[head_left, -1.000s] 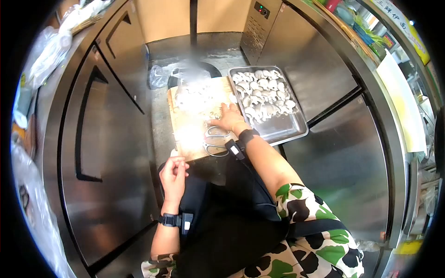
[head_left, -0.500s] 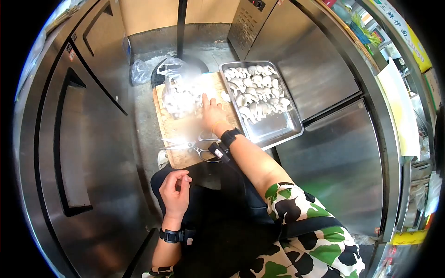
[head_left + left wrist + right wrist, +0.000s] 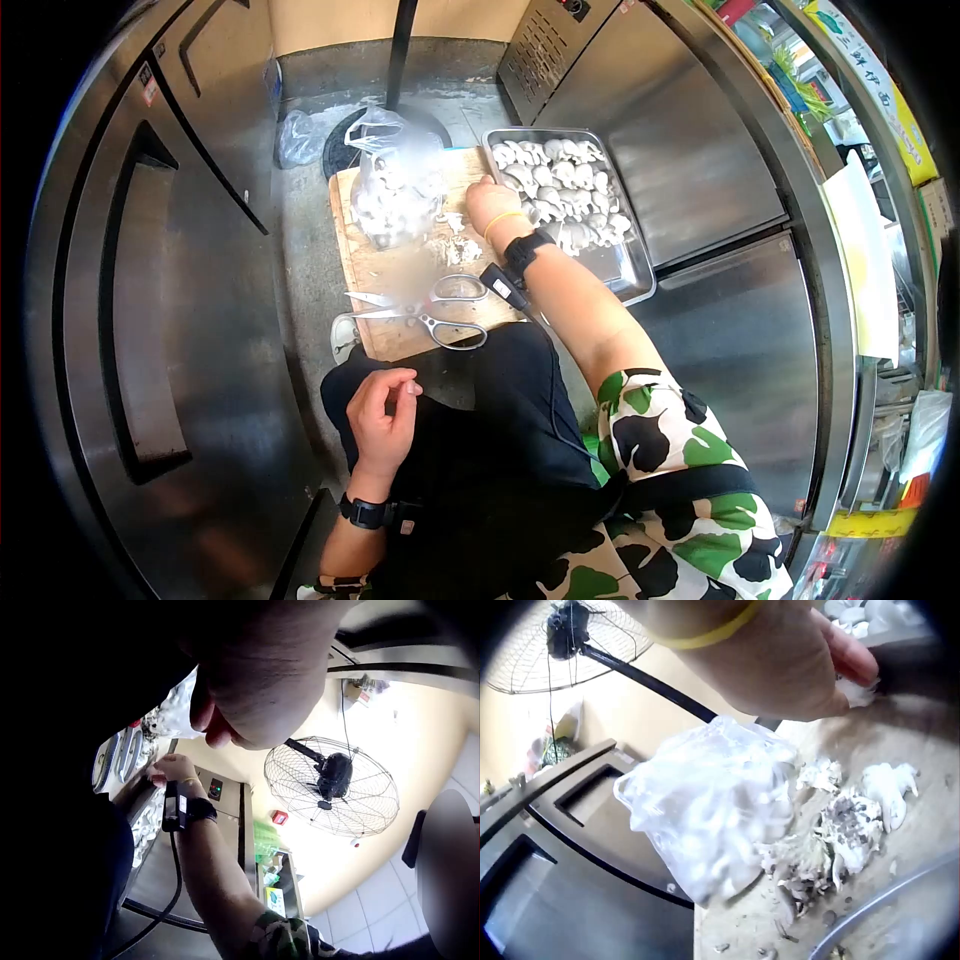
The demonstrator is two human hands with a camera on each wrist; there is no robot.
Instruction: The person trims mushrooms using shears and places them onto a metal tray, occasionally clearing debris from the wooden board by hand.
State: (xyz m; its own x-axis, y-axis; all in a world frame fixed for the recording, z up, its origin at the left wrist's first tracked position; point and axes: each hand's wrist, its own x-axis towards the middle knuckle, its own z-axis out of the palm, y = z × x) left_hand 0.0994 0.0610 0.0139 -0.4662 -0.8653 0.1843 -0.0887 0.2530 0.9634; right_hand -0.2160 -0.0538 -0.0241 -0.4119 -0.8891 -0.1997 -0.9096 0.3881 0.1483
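Observation:
At the right edge of the wooden cutting board, beside the steel tray, my right hand has its fingers curled around a white mushroom. Rows of grey-white mushrooms fill most of that tray. On the board stands a clear plastic bag of mushrooms, with trimmings scattered beside it. Open scissors lie along the board's near side, blades pointing left. Above the lap, my left hand hangs loosely curled and holds nothing.
Steel cabinets flank the narrow floor on the left and right. Behind the board is a round black fan base, with a crumpled clear bag beside it. The wire fan stands high above.
My right hand has moved from the trimmings at the bag's side to the board's right edge by the tray, its fingers now curled. The left hand stays over the lap.

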